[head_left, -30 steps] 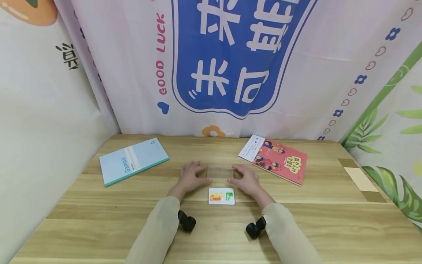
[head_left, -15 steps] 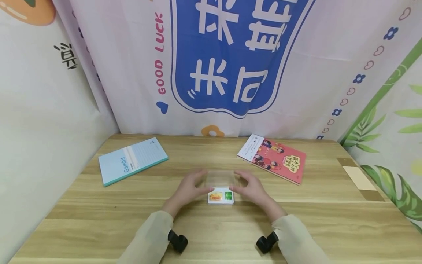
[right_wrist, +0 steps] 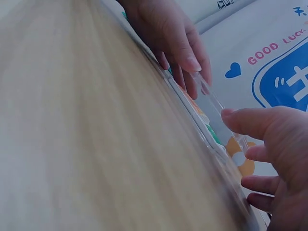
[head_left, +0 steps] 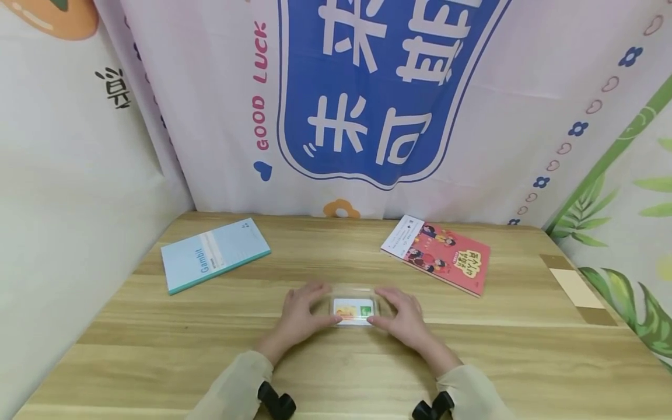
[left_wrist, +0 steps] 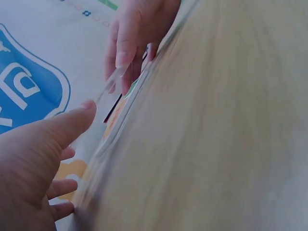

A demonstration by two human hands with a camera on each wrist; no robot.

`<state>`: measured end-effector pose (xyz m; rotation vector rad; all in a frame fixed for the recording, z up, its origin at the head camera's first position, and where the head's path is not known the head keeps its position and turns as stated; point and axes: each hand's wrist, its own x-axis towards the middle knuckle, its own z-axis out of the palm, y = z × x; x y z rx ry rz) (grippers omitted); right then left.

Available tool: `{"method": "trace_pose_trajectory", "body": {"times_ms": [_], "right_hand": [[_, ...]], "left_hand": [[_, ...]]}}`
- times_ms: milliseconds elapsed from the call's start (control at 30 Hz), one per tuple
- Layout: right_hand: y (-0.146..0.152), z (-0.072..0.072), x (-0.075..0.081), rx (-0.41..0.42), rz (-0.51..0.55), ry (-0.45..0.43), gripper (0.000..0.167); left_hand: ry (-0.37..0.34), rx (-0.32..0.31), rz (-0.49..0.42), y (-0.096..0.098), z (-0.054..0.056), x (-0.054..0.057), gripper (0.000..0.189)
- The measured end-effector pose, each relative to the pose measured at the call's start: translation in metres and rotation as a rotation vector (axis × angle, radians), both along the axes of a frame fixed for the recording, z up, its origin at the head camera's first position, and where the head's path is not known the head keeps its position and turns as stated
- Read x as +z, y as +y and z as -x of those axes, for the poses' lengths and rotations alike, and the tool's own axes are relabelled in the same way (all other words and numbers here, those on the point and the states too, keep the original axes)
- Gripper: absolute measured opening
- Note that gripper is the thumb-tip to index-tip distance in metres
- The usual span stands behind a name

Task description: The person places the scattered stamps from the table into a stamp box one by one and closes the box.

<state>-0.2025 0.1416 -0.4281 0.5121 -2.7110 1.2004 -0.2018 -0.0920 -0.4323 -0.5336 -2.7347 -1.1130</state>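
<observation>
A small stack of white cards (head_left: 353, 304) with orange and green pictures lies on the table, in front of the person. Just above it is a clear plastic cover (right_wrist: 213, 98), tilted in both wrist views and hard to see. The left hand (head_left: 301, 317) pinches the cover's left end, thumb at the near edge and fingers at the far side. At the opposite end, the right hand (head_left: 404, 317) pinches it the same way. A thin clear rim (left_wrist: 126, 113) shows around the cards in the left wrist view; whether it is a tray, I cannot tell.
A light blue notebook (head_left: 215, 255) lies at the back left of the wooden table (head_left: 336, 373). At the back right is a red booklet (head_left: 446, 256) with a white band. A printed cloth (head_left: 210, 116) hangs behind the table.
Both hands have lifted the clear cover from behind the cards and brought it toward the person. It is now over the card stack. The notebook and booklet have not moved.
</observation>
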Motion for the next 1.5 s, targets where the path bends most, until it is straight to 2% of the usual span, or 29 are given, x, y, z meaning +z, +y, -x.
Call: {"method": "trace_pose_trajectory", "body": {"times_ms": [167, 500, 967, 1500], "right_hand": [[0.0016, -0.0031, -0.0033, -0.013, -0.02, -0.02, 0.055], [0.0011, -0.002, -0.003, 0.007, -0.118, -0.006, 0.054], [0.0007, -0.0018, -0.0039, 0.017, -0.142, 0.0, 0.054], [0.002, -0.0011, -0.0035, 0.029, -0.193, -0.027, 0.051]], "left_hand": [[0.016, -0.009, 0.086, 0.0021, -0.0011, -0.0038, 0.066], [0.023, 0.003, 0.171, 0.0013, -0.0013, -0.0046, 0.063], [0.021, -0.003, 0.195, 0.0009, -0.0012, -0.0036, 0.062], [-0.027, -0.012, 0.175, 0.0011, -0.0021, 0.0002, 0.059]]}}
